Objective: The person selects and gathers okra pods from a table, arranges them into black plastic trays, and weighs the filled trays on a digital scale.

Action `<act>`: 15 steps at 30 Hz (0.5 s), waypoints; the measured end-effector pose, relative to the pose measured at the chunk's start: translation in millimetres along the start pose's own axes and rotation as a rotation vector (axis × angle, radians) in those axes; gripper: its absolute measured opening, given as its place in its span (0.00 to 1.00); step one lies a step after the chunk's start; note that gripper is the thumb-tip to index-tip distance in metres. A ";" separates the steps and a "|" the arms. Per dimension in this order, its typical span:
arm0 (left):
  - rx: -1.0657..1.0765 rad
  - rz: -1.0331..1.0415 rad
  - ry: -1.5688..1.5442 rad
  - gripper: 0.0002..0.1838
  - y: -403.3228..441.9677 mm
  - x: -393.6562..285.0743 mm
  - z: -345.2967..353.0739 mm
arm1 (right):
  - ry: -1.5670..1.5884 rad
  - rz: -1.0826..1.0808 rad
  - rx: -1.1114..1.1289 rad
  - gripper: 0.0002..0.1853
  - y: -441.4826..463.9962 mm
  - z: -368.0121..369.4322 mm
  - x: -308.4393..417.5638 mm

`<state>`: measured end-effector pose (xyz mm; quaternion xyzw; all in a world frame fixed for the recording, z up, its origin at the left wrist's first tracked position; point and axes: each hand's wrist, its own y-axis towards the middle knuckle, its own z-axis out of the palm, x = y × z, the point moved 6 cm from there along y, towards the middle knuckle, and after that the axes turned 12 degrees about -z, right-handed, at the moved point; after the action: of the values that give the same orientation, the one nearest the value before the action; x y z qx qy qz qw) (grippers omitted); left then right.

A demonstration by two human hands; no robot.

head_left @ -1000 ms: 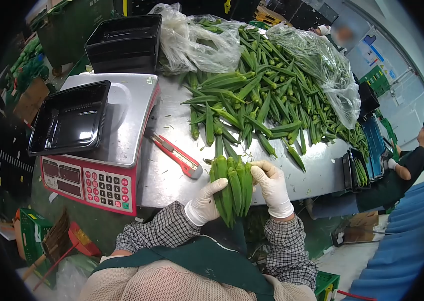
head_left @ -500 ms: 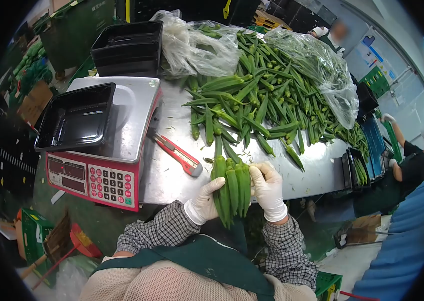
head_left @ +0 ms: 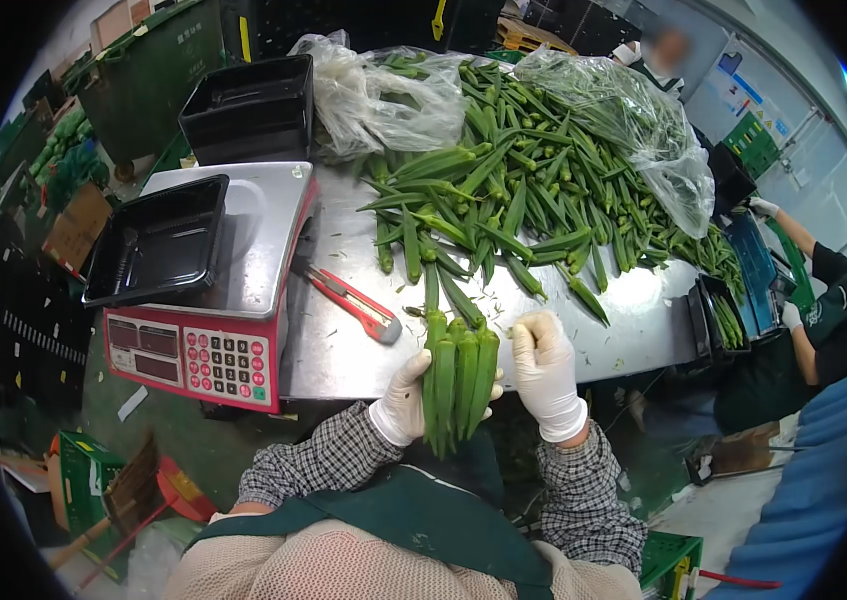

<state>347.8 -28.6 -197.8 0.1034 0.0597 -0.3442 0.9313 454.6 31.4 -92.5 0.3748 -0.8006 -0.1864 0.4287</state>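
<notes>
A bunch of several green okra pods point(head_left: 458, 385) hangs tips down in my left hand point(head_left: 405, 402), gripped between the thumb and the fingers behind it. Just right of the bunch, my right hand point(head_left: 547, 372) is closed with its fingers curled, apart from the pods; whatever it may pinch is hidden. Both hands wear white gloves. Beyond them a large heap of loose okra point(head_left: 533, 180) covers the metal table point(head_left: 353, 350). On the table left of the bunch lies a red box cutter point(head_left: 355, 305).
To the left stands a red-and-silver scale point(head_left: 263, 240) carrying a black tray point(head_left: 158, 245). Stacked black trays point(head_left: 248, 110) are behind it. Clear plastic bags point(head_left: 383, 105) lie by the heap. At the right, another person point(head_left: 823, 320) works near a tray of okra point(head_left: 728, 320).
My right hand has come away from the okra bunch and moved slightly right, its fingers curling closed. My left hand keeps hold of the bunch. The view has shifted a little.
</notes>
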 end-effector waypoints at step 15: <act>-0.054 0.148 -0.041 0.36 -10.7 -1.7 3.7 | 0.094 -0.114 0.093 0.10 -20.7 7.2 49.5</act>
<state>339.6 -36.3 -195.4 0.0754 0.0421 -0.2750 0.9576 440.3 -19.8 -82.3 0.4475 -0.7648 -0.1553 0.4368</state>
